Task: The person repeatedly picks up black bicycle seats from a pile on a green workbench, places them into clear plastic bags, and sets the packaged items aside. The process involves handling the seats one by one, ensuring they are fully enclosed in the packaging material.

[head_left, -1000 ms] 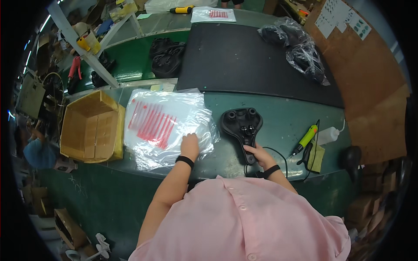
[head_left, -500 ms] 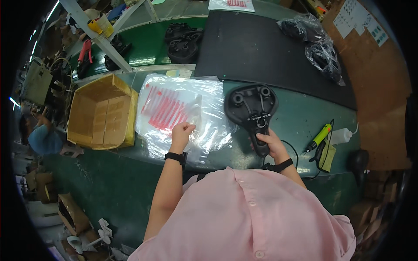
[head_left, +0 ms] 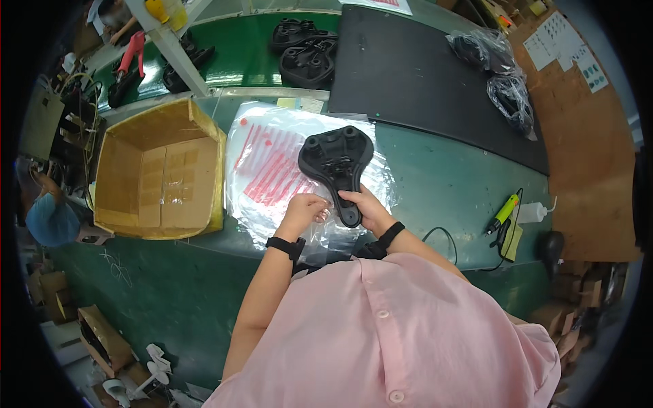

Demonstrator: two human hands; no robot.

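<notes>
My right hand [head_left: 369,207] grips a black bicycle saddle [head_left: 338,163] by its narrow nose. The saddle's underside faces up, its wide end pointing away from me. It is held over a stack of clear plastic bags [head_left: 255,146] with red printing on the table. Just left of the saddle's nose, my left hand [head_left: 306,211] is closed, thumb and fingers pinched on the clear film of a bag near the stack's front edge. The saddle hides part of the bags.
An open yellow-edged cardboard box [head_left: 216,177] stands at the left. More saddles [head_left: 306,61] lie on the green belt beyond. Bagged saddles [head_left: 509,102] rest on a black mat [head_left: 422,75]. A green electric screwdriver [head_left: 502,214] and a white bottle [head_left: 534,212] are at the right.
My right hand has carried the saddle left, from the bare table to over the bags. My left hand has shifted slightly right and nearer to me, and the view has turned a little.
</notes>
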